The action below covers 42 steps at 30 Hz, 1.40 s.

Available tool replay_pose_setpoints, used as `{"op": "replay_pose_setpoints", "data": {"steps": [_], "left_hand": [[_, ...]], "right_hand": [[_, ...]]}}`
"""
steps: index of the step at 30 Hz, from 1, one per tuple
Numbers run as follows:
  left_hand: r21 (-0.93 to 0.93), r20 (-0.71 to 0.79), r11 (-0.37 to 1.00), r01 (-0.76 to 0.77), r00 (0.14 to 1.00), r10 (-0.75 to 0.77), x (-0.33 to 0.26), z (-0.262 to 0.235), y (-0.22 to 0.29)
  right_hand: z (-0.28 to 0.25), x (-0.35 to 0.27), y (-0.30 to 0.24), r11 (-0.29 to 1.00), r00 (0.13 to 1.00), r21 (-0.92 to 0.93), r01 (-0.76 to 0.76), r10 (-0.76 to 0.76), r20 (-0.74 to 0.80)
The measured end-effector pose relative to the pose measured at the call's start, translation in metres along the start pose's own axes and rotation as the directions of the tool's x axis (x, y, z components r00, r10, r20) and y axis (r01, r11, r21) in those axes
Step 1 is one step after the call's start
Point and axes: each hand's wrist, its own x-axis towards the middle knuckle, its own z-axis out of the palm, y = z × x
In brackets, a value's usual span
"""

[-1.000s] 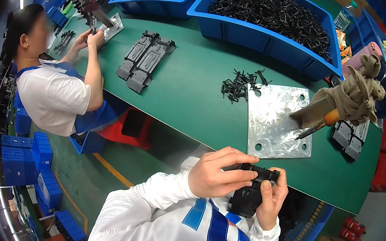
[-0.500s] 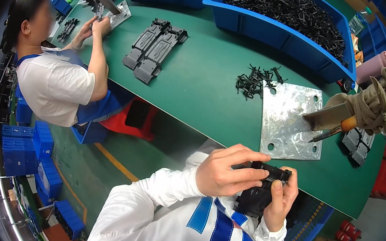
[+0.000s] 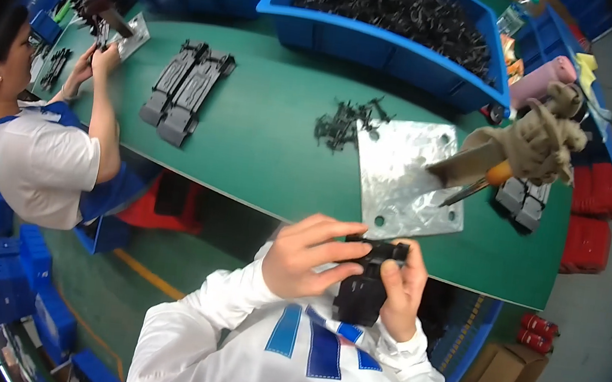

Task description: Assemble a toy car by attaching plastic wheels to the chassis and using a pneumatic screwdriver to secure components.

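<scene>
Near the counter's (image 3: 264, 163) close edge, head view: a black part (image 3: 358, 300) held in both hands over the lap, just off the counter; perhaps kept close so that it can be seen and handled easily.
Left hand (image 3: 313, 258): fingers gripping the far left end of the black part, tips pinched across its edge, it seems to steady that end.
Right hand (image 3: 401, 292): fingers closed around the right side, thumb on top, probably bearing much of the weight.
Metal plate (image 3: 392, 163): flat on the counter just beyond the hands, holes near its corners; likely a base for the stand.
Cloth-wrapped stand (image 3: 549, 147): at the plate's right side, with an orange-handled tool (image 3: 499, 173) pointing left and near; the cloth may hold the tool in place.
Small black pieces (image 3: 340, 125): heaped at the plate's far left corner, probably for easy reach.
Large blue bin (image 3: 382, 52): on the far side, piled with many small dark pieces.
Second blue bin (image 3: 192, 1): left of it, also well filled; single pieces are too blurred to tell.
Flat black parts (image 3: 185, 90): left on the counter, side by side, apparently kept clear of the loose heap.
</scene>
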Motion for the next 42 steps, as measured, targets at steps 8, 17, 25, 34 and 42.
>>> {"op": "replay_pose_setpoints", "data": {"steps": [8,17,25,34,42], "left_hand": [[-0.103,-0.009,0.992,-0.074,0.997,0.073,0.002,0.001,0.004],[-0.077,-0.001,0.992,-0.1,0.995,0.101,0.015,-0.013,0.0],[-0.021,0.107,0.972,-0.233,0.966,0.234,0.024,0.001,0.009],[-0.081,0.004,0.977,-0.198,0.98,0.199,0.006,0.03,0.007],[-0.168,-0.002,0.976,-0.139,0.99,0.14,0.003,0.027,-0.003]], "right_hand": [[0.013,-0.013,-0.004,0.999,0.985,-0.037,0.037,-0.043,-0.166],[0.009,-0.008,-0.016,0.979,0.994,-0.188,0.084,-0.095,-0.054],[0.006,-0.008,-0.031,0.973,0.99,-0.185,0.139,-0.14,0.009],[0.0,-0.015,-0.018,0.987,0.992,-0.119,0.111,-0.118,-0.048],[-0.013,-0.021,-0.012,0.996,0.98,-0.04,0.075,-0.067,0.19]]}}
